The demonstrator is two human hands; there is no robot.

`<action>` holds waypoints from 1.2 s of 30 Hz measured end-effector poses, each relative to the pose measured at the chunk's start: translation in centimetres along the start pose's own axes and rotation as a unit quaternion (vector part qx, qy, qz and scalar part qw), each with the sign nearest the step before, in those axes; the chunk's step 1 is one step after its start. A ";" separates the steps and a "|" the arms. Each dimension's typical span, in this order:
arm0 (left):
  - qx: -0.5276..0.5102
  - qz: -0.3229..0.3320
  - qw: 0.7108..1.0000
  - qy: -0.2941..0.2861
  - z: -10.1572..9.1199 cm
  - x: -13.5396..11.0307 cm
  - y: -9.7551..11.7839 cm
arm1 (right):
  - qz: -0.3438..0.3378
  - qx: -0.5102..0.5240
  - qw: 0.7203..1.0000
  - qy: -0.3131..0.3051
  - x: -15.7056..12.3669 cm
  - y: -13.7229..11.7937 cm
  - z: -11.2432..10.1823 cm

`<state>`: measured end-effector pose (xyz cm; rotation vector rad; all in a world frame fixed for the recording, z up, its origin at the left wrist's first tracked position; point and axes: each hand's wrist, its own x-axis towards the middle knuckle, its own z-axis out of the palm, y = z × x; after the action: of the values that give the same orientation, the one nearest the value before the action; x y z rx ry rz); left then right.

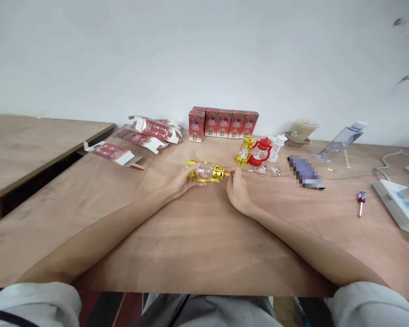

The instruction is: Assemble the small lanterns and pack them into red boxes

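Observation:
A small gold toy lantern (207,172) with a clear globe lies on its side above the wooden table (197,245). My left hand (184,181) is closed around its body. My right hand (236,190) pinches the lantern's pointed right end with the fingertips. Both forearms stretch out over the table.
Behind stand gold (244,151), red (260,152) and white (276,148) lanterns with small clear parts (266,171) beside them. A row of red boxes (223,123) lines the wall, flattened boxes (136,138) lie left. A screwdriver (361,201), bottle (341,141) and white device (400,204) sit right.

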<state>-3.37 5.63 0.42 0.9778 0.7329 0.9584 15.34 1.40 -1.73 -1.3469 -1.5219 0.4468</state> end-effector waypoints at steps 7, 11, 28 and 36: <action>-0.048 0.019 0.998 0.023 -0.1 0.0 0.0 | 0.005 0.086 0.996 -0.007 -0.3 -0.5 0.2; -0.069 0.045 0.996 0.043 0.1 0.1 0.0 | 0.050 0.207 0.977 0.022 1.2 0.1 -0.5; -0.082 0.088 0.992 0.026 0.5 0.3 -0.6 | -0.557 -0.147 0.815 0.061 -2.7 -3.4 -0.9; -0.035 0.064 0.997 -0.016 0.5 -0.3 -0.7 | -0.028 0.256 0.964 -0.065 -0.9 -0.8 1.1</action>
<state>-2.85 5.01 0.03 0.9858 0.6116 1.0708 13.91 0.68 -1.99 -0.8818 -1.4145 0.8411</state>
